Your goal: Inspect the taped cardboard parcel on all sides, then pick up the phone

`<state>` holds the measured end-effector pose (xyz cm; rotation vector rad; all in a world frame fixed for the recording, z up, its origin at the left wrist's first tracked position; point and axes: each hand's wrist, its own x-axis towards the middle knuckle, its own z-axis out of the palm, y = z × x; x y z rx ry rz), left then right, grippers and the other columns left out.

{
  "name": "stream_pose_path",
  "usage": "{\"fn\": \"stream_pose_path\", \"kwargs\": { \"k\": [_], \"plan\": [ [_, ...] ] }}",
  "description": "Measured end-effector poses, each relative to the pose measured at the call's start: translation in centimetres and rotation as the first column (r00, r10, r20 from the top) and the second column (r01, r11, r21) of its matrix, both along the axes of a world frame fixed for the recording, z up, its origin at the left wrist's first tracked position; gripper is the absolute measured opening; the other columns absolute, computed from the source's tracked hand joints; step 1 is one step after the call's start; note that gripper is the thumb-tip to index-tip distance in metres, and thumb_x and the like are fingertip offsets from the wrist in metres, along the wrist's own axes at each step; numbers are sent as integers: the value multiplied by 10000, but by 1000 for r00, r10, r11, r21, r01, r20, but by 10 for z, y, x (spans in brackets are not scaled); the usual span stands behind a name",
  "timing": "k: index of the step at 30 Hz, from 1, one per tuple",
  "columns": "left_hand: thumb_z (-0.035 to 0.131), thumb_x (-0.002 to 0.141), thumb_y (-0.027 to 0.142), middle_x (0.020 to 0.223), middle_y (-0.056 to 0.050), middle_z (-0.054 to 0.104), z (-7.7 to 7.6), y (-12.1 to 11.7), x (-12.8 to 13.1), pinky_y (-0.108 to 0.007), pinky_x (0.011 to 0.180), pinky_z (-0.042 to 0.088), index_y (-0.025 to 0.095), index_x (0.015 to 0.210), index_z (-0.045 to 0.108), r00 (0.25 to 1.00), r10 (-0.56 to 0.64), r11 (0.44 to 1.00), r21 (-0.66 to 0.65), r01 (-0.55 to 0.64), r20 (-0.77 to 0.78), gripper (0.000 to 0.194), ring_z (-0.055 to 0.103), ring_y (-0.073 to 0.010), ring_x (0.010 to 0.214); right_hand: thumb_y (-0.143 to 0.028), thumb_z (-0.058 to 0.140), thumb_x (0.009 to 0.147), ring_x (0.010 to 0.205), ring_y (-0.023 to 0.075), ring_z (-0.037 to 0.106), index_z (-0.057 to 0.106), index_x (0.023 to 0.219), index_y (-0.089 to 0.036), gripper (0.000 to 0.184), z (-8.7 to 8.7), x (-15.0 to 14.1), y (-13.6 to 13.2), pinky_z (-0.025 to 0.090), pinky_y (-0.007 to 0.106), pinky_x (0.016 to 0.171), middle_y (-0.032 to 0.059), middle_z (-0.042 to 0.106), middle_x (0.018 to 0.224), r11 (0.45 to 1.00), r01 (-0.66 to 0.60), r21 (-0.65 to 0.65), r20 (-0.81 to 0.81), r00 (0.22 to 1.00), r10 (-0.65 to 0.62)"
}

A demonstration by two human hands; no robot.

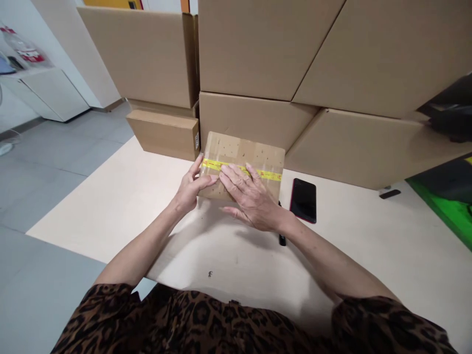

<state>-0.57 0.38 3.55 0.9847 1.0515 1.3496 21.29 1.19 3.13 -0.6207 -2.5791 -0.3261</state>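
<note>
A small cardboard box (236, 147) with a speckled top and a strip of yellow printed tape (271, 175) across it is tilted over the pale table. My left hand (191, 186) grips its left end, thumb on the top face and fingers along the side. Flat on the top lies my right hand (249, 196), its fingers stretched over the tape and the thumb apart, pointing left. A black slim object (282, 240), partly hidden by my right wrist, rests on the table beside the box.
A phone (303, 200) lies right of the box. Large cardboard boxes (254, 49) stand along the table's back, with a smaller brown box (162, 132) at left. A dark flat piece (390, 194) sits at far right. Grey floor (55, 196) shows beyond the table's left edge.
</note>
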Motion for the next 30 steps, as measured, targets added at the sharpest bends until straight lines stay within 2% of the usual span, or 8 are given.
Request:
{"fn": "stream_pose_path", "kwargs": {
  "k": [3, 6, 10, 14, 18, 21, 26, 30],
  "plan": [
    [911, 605, 353, 1295, -107, 783, 7, 4, -14, -446, 1073, 588, 175, 1393, 674, 998, 28, 1000, -1, -28, 57, 841, 728, -344, 1240, -506, 587, 1045, 1636, 388, 367, 223, 1747, -220, 841, -7, 14, 1, 186, 711, 1326, 194, 429, 1746, 1000, 4, 11, -2, 1000, -4],
    [900, 615, 418, 1161, -102, 831, 5, 12, -32, -513, 1066, 614, 172, 1176, 751, 989, 8, 998, -70, 3, 149, 631, 741, -393, 1226, -441, 704, 976, 1632, 424, 360, 303, 1706, -412, 834, -15, 32, 13, 137, 786, 1303, 106, 404, 1770, 994, 104, 40, -161, 982, -97],
    [805, 754, 541, 1031, -107, 852, -5, 22, -54, -674, 1038, 605, 215, 1100, 781, 954, -158, 967, -155, 202, 256, 476, 755, -447, 1202, -677, 799, 824, 1648, 506, 269, 414, 1616, -501, 899, -16, 50, 34, 125, 853, 1274, 29, 305, 1808, 980, 195, -31, -316, 929, -195],
    [726, 830, 657, 1000, -125, 853, -13, 25, -62, -686, 1010, 608, 232, 1139, 794, 908, -335, 912, -155, 379, 252, 530, 761, -449, 1206, -762, 812, 747, 1650, 514, 250, 494, 1554, -465, 917, -4, 62, 43, 115, 842, 1289, 41, 351, 1775, 986, 125, -113, -265, 952, -151],
    [707, 774, 789, 960, -150, 850, -17, 25, -60, -633, 815, 661, 225, 1126, 806, 891, -389, 852, -276, 444, 234, 672, 787, -463, 1106, -668, 804, 812, 1655, 486, 264, 504, 1524, -504, 790, 17, 70, 37, 117, 809, 1309, 8, 370, 1759, 995, -9, -97, -219, 976, -12],
    [644, 772, 868, 1050, -182, 846, -19, 24, -60, -668, 796, 650, 221, 1238, 782, 884, -425, 824, -319, 467, 195, 809, 768, -495, 1141, -548, 792, 867, 1633, 462, 322, 494, 1534, -529, 730, 30, 69, 31, 198, 808, 1292, 4, 393, 1727, 989, -117, -89, -225, 970, 95],
    [459, 783, 1024, 1287, -189, 795, -21, 24, -60, -681, 991, 612, 256, 1403, 712, 890, -451, 874, -167, 457, 73, 1018, 685, -499, 1326, -427, 853, 811, 1432, 430, 530, 310, 1678, -463, 1023, 39, 66, 30, 465, 736, 1174, 100, 433, 1619, 977, -197, 77, -276, 938, 211],
    [489, 828, 979, 1428, -122, 738, -17, 23, -61, -620, 1154, 547, 351, 1471, 667, 922, -374, 921, 78, 382, -99, 915, 565, -445, 1493, -614, 927, 663, 1413, 456, 507, 302, 1702, -379, 1235, 35, 72, 32, 506, 717, 1145, 138, 478, 1546, 994, -100, -52, -464, 883, 64]
  ]
}}
